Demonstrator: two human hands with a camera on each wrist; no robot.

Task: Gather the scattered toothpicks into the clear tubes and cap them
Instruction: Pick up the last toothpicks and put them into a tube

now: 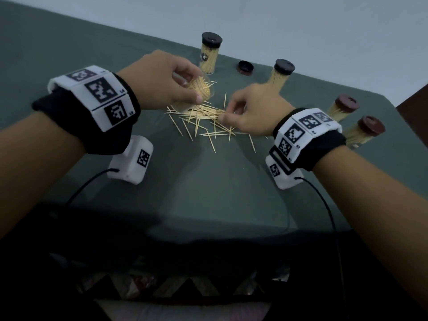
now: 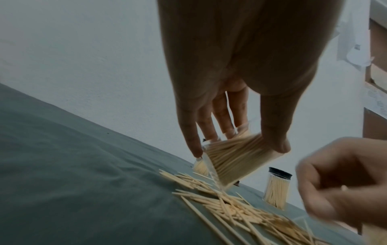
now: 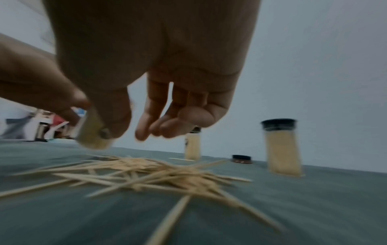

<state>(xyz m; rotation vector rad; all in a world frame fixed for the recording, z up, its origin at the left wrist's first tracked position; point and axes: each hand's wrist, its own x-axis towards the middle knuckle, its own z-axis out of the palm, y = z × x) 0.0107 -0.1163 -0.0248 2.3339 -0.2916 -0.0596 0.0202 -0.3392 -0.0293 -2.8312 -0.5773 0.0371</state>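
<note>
Toothpicks [image 1: 203, 121] lie scattered mid-tabletop [image 1: 208, 193], left hand [image 1: 162, 82] at 11 o'clock gripping the open tube [image 1: 196, 93] tilted toward them (mouth angled for loading), right hand [image 1: 252, 112] pinching some at 2 o'clock.

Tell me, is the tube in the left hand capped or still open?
Open. The tube in the left hand is tilted with toothpick tips poking from its uncapped mouth; a loose cap lies on the table.

Loose toothpicks [image 1: 203, 121] lie before capped tubes [image 1: 210, 53]; cap [image 1: 245, 67] between two.
</note>
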